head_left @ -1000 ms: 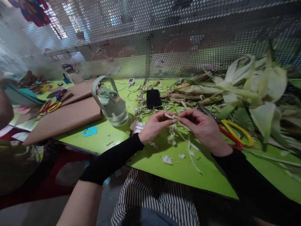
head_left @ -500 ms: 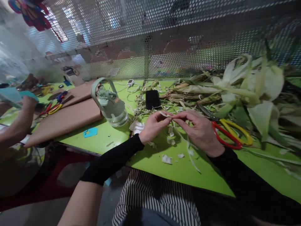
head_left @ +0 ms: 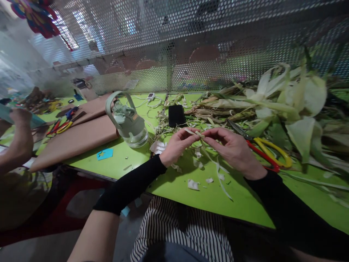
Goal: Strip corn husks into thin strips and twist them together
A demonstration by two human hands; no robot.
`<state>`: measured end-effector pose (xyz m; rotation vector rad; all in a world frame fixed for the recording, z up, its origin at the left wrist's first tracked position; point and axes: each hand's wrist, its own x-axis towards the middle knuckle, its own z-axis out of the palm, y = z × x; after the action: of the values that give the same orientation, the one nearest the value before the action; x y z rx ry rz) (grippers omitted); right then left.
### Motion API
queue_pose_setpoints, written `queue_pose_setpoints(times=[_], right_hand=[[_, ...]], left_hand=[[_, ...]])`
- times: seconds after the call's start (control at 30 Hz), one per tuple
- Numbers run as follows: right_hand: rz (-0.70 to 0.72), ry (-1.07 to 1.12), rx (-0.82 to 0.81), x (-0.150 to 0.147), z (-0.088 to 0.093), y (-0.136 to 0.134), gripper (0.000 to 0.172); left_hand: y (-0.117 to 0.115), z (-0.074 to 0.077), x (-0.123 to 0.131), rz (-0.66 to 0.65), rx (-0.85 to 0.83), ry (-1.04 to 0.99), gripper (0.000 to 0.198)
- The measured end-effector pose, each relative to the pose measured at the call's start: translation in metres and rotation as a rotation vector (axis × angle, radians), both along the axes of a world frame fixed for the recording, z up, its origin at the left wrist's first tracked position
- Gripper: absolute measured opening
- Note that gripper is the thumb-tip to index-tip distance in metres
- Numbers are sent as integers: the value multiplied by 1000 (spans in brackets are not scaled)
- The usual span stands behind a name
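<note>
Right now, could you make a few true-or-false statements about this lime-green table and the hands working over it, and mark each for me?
1. The left hand and right hand both pinch a thin, pale-green plant strip. True.
2. The metal scissors with red and yellow handles are in the right hand. False: they lie on the table beyond it, to its right.
3. The flat, black rectangular phone lies on the far side of the hands. True.
4. The pale-green bottle with a looped handle and clear base is lying on its side. False: it stands on its base.
5. The small blue card bears a yellow star shape. True.
</note>
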<state>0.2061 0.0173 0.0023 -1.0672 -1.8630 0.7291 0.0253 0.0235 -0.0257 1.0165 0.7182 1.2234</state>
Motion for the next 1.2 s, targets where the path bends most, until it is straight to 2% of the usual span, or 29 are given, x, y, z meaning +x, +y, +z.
queue_pose_setpoints(times=[0.2,0.4,0.67,0.93,1.13,1.2], right_hand=[[4,-36,74,0,2,0,17],[-1,-109,153,-1,7,-1,16],[27,-112,209,-2,6,-1,21],[50,-140,77,-2,2,-1,27],[21,-142,-107,-2,-3,1,40],[26,-77,-164,-4,-4,3,45]], left_hand=[[-3,4,-4,-6,85,75,45],[-2,5,-7,-4,94,152,45],[2,9,-15,-103,156,246,57],[4,18,-31,-257,173,453,46],[1,20,-31,-188,310,625,24],[-1,21,-29,-150,365,634,28]])
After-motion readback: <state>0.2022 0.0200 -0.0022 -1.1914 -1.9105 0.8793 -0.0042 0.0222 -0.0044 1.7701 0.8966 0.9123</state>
